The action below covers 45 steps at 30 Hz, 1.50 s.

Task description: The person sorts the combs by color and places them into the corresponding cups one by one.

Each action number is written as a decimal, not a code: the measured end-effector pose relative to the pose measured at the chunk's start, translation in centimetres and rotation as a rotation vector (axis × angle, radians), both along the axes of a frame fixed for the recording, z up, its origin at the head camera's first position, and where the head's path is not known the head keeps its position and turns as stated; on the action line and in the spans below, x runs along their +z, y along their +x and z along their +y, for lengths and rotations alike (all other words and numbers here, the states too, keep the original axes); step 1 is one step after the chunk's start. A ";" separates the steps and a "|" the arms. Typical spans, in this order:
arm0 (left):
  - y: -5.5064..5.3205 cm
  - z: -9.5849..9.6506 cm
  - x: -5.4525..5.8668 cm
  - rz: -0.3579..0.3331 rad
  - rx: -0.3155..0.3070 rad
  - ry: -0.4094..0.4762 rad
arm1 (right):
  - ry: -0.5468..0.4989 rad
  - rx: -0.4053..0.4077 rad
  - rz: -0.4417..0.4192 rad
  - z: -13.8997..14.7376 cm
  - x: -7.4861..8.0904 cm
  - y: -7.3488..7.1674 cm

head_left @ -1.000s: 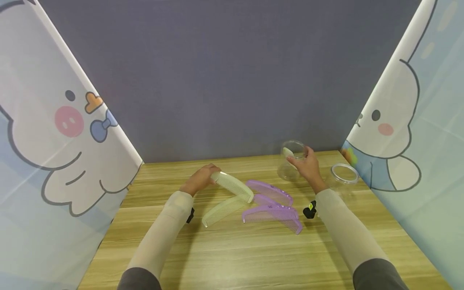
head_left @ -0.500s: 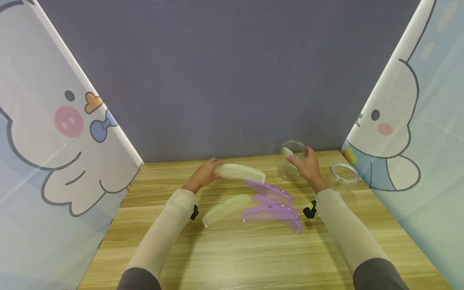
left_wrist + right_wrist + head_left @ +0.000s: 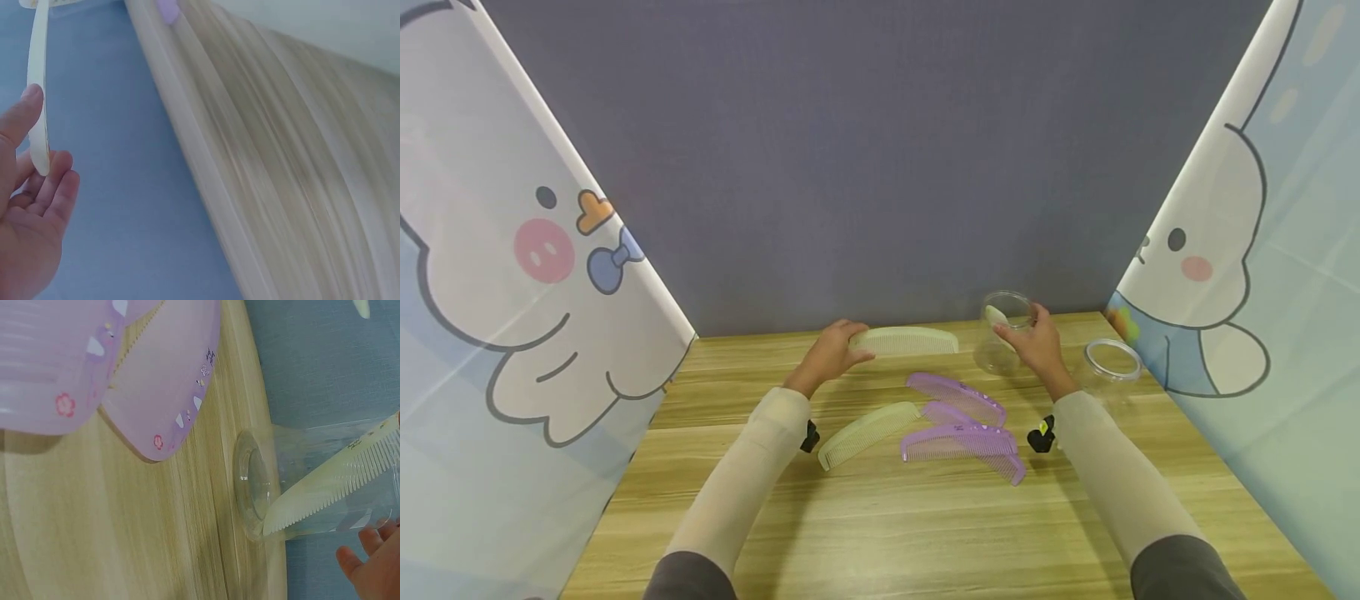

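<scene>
My left hand [image 3: 831, 357] pinches a pale green comb [image 3: 908, 340] by its left end, near the back of the table. In the left wrist view the thumb lies on one side of that comb and the fingers on the other. My right hand [image 3: 1037, 343] holds a clear plastic jar [image 3: 992, 362] near its rim. Inside it leans another pale green comb [image 3: 340, 478], tilted, its lower end at the jar's bottom. A further pale green comb [image 3: 867, 433] lies on the table, left of three overlapping purple combs [image 3: 958, 442].
A second clear jar [image 3: 1112, 360] stands to the right of my right forearm. The wood-grain table [image 3: 880, 533] ends at a dark grey wall [image 3: 880, 167] behind. Panels with cartoon prints [image 3: 542, 250] flank both sides.
My left hand has moved back and slightly right with the pale green comb, which has swung from slanting down over the other combs to nearly level. My right hand and its jar stay put.
</scene>
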State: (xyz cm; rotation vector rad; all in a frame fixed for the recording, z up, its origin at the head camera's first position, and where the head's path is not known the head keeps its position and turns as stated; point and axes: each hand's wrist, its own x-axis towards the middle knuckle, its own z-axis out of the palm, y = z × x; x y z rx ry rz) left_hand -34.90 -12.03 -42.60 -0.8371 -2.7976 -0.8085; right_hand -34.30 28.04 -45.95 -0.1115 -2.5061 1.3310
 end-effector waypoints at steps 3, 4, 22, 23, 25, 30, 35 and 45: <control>0.1 0.6 0.4 -0.030 0.029 0.028 | -0.003 0.000 -0.002 0.0 0.0 0.0; 0.1 0.8 0.5 -0.032 0.035 0.035 | -0.005 -0.001 -0.001 0.0 0.0 0.0; 0.2 4.6 1.9 -0.076 0.083 0.162 | -0.009 0.011 -0.011 -0.1 0.0 0.0; 0.2 4.8 2.0 -0.081 0.089 0.167 | -0.010 0.012 -0.011 -0.2 0.0 -0.1; 0.2 5.3 2.1 -0.089 0.102 0.180 | -0.015 0.015 -0.008 -0.2 0.0 -0.1; 0.1 6.6 2.4 -0.108 0.108 0.195 | -0.016 0.014 -0.006 -0.2 -0.1 -0.1; -0.1 7.1 2.5 -0.116 0.115 0.181 | -0.017 0.009 0.001 -0.1 -0.2 -0.2; -0.2 7.2 2.5 -0.133 0.118 0.183 | -0.021 0.009 0.008 0.0 -0.1 -0.2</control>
